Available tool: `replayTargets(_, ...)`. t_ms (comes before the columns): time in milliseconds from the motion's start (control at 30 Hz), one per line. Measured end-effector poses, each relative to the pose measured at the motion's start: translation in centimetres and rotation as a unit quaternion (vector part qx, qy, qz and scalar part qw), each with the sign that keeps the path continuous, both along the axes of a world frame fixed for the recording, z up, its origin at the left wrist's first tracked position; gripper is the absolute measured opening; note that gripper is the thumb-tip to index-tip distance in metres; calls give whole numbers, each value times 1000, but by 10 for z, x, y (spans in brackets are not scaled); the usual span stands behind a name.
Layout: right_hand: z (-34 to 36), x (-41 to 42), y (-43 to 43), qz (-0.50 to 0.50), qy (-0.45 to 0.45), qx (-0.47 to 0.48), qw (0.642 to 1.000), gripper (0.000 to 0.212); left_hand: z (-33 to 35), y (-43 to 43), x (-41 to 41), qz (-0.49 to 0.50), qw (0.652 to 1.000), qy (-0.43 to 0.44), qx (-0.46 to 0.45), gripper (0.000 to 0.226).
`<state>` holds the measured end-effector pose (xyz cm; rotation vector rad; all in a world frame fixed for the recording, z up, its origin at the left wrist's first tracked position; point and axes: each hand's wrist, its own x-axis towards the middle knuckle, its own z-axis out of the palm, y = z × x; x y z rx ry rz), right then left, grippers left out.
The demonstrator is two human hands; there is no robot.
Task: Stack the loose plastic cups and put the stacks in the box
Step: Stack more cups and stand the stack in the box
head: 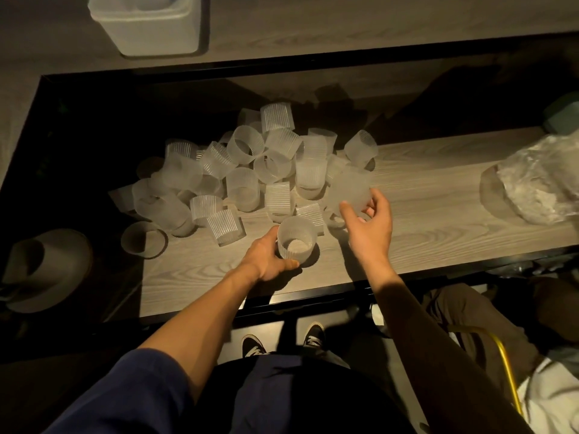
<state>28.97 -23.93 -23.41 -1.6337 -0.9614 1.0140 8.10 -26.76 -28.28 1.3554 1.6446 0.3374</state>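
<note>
A wood-grain table (pixel 432 223) with a dark frame carries a loose pile of frosted, ribbed plastic cups (pixel 247 170), some upright, many tipped on their sides, spread across its left and middle. A crumpled clear plastic bag (pixel 539 183) lies at the right end, well apart from the pile, and a pale hat (pixel 47 267) sits in shadow off the left end. A white container (pixel 147 23) stands beyond the table's far edge at upper left. Fallen cups crowd just behind both hands. The left hand (pixel 269 261) grips an upright cup (pixel 296 242) standing on the table near its front edge, thumb and fingers curled round the wall. The right hand (pixel 369 227) holds a second cup (pixel 349 189), blurred, at the pile's right edge, its fingers wrapped round the cup's base.
</note>
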Motion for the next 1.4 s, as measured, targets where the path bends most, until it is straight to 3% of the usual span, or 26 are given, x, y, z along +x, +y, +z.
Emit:
replayTargets(100,17,-8,-13,113,-31,47,992,79,-2,0,-1,3,1000,-6,-1,90)
replayTargets(233,19,-21,-20,327,-205,96,918,77,-3,-1,0,2,1000,-5,1,86)
replayTargets(500,14,-16,-18,357,-285,122,881,68,-2,-1,0,0,1000,-14,6,87)
replayTargets(700,11,-21,-18,402,-387,105,824,78,-3,-3,-1,-3,1000,-25,14,92)
replayTargets(800,8,-21,-17,434,-425,33,794,99,-4,-2,-1,1,999,-33,18,100)
replayTargets(900,2,-8,-13,442,-349,-8,826,103,-5,-2,-1,7,999,-32,20,98)
replayTargets(967,-6,1,-10,387,-281,-21,878,90,-6,-2,-1,12,999,-36,15,93)
replayTargets(1033,-14,7,-4,293,-294,-30,909,75,-5,-2,-1,13,999,-35,14,90)
replayTargets(1100,-25,10,6,223,-337,-63,913,67,-3,-3,0,12,999,-34,14,89)
replayTargets(1233,-50,13,23,237,-365,-170,884,73,-2,-3,0,16,999,-31,16,89)
replayTargets(1400,-65,13,24,202,-380,-135,893,55,1,-3,0,11,999,-29,19,88)
